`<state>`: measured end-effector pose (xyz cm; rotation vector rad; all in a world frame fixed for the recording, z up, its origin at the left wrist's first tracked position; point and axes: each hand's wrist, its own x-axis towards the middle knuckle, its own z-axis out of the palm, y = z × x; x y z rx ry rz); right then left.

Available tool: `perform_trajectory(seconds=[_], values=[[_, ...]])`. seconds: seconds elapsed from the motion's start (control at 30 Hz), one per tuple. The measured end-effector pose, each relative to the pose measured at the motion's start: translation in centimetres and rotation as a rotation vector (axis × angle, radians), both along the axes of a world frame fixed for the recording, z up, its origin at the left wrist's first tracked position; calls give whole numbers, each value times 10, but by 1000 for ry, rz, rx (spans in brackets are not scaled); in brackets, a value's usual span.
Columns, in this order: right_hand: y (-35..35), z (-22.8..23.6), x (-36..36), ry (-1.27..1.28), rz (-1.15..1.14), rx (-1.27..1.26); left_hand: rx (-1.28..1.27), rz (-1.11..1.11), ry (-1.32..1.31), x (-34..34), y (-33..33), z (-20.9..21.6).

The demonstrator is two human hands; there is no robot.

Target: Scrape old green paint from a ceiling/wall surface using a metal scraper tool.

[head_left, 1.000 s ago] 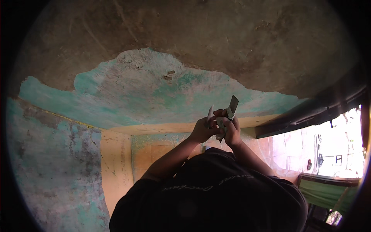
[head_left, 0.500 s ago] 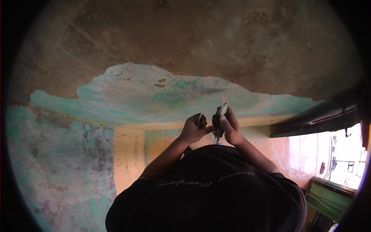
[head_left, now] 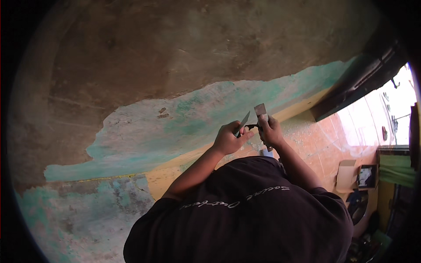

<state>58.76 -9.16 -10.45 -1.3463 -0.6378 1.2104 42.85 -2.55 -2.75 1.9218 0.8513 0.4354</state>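
Note:
Both hands are raised in front of my chest, close together and a little off the wall. My left hand (head_left: 228, 139) is closed on a thin pointed metal blade (head_left: 244, 121), which looks like a scraper or putty knife tilted up to the right. Wrapped in my right hand (head_left: 272, 133) is a scraper (head_left: 260, 110) with a flat, broad blade pointing up; its handle end sticks out below the fist. A small black piece (head_left: 251, 126) spans the space between the hands; what it is I cannot make out. Neither blade appears to touch the wall.
Ahead, the wall (head_left: 197, 105) shows turquoise patchy paint below a brown surface (head_left: 197, 48). Crumbs lie on the orange tiled floor (head_left: 322, 136). Near my body is a pale blue object (head_left: 266, 152). To the right are a dark door frame (head_left: 351, 87), an open carton (head_left: 346, 175) and green cloth (head_left: 397, 168).
My view has turned, tilting the wall line and bringing more floor and the carton into sight. The right scraper's blade now shows its broad face. Both hands still hold their tools.

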Motion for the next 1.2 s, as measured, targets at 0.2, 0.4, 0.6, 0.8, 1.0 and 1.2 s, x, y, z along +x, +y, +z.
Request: perform_trajectory(seconds=[0.2, 0.4, 0.6, 0.8, 1.0, 1.2], values=[[16, 22, -3, -124, -80, -5, 93, -8, -26, 7, 14, -10], [21, 35, -5, -175, -136, 27, 49, -64, -11, 10, 21, -16], [24, 35, 2, -180, -179, -9, -3, -155, 129, 18, 17, -14], [14, 46, 9, -36, -157, 107, 254, -193, 95, 38, 5, 0], [14, 80, 19, -28, -26, -83, 204, -170, 81, 40, 7, 6], [17, 42, 14, -310, -141, 39, 173, -216, 127, 36, 7, -8]])
